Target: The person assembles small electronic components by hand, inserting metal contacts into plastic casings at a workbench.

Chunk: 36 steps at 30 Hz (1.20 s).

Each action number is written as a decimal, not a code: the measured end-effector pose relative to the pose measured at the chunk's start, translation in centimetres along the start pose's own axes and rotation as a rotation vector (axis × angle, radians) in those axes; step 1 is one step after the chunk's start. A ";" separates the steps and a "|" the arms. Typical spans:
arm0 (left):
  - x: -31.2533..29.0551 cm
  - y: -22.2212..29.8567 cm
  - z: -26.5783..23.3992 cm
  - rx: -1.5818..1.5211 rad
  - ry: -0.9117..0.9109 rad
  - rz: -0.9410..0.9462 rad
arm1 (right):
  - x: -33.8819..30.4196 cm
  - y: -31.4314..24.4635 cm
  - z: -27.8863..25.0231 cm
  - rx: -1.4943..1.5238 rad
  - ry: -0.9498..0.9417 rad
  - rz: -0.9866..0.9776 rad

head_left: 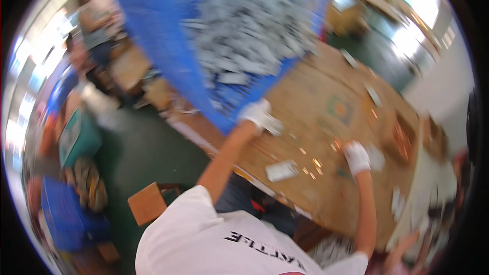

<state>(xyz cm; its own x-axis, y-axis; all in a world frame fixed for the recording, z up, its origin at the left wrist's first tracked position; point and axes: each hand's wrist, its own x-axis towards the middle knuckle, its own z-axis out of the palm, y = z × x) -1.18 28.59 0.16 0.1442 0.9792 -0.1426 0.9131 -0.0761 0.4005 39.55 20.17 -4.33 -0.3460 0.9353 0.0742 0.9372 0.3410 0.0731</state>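
Note:
My left hand, in a white glove, is by the near corner of a blue plastic crate. The crate is heaped with grey-white flat pieces. Blur smears the fingers of this hand, and I cannot make out anything in them. On the table's right half, my right hand, also gloved in white, is beside small shiny copper-coloured pieces; its fingers are blurred too. Between my hands lie a single flat white piece and several more small copper-coloured bits.
The brown work table carries an open cardboard box of copper-coloured parts at its right edge. Two pale pieces lie toward the far right, one of them a slim bar. A wooden stool, a teal bin and people stand at left.

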 end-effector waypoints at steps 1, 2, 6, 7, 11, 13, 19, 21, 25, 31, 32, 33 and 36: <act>-0.9 -0.1 0.8 -0.029 -0.047 -0.068 | -1.0 0.0 -0.1 -0.002 -0.081 0.087; -2.4 0.4 1.1 -0.029 0.010 -0.107 | -2.3 0.4 0.7 0.044 0.032 0.087; -7.1 0.2 3.6 -1.213 -0.014 -0.225 | -3.0 -0.4 -1.0 0.015 0.026 0.095; -7.5 0.1 4.9 -1.403 -0.104 -0.166 | -3.2 0.1 -0.2 -0.029 0.117 0.116; -9.8 2.7 6.1 -1.162 0.173 0.203 | -1.5 -7.3 -6.7 0.457 0.424 0.126; -11.7 3.6 4.4 -1.153 0.274 0.282 | 0.0 -15.3 -11.1 0.579 0.539 -0.052; -16.3 7.7 3.2 -0.862 0.201 0.215 | -2.4 -23.0 -10.9 0.778 0.571 0.109; -18.1 8.5 3.4 -0.842 0.207 0.219 | -3.8 -23.5 -10.5 0.735 0.645 0.157; -20.2 9.3 4.6 -0.802 0.317 0.252 | -4.6 -24.7 -10.0 0.620 0.676 0.178; -21.9 8.5 5.6 -0.806 0.266 0.153 | -6.0 -25.2 -10.2 0.763 0.513 0.285; -21.9 8.4 5.8 -0.779 0.272 0.164 | -6.2 -25.3 -10.2 0.779 0.476 0.327; -22.1 8.3 6.1 -0.752 0.274 0.174 | -6.4 -25.4 -10.2 0.781 0.468 0.334; -23.0 7.9 5.6 -0.629 0.145 0.199 | -7.4 -24.8 -9.0 1.374 0.216 0.570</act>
<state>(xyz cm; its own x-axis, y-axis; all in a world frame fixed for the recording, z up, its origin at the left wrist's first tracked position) 4.84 4.40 1.55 0.1945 0.9764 0.0936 0.4726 -0.1769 0.8634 18.47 3.88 2.29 0.1838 0.9797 -0.0795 0.2111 -0.1184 -0.9703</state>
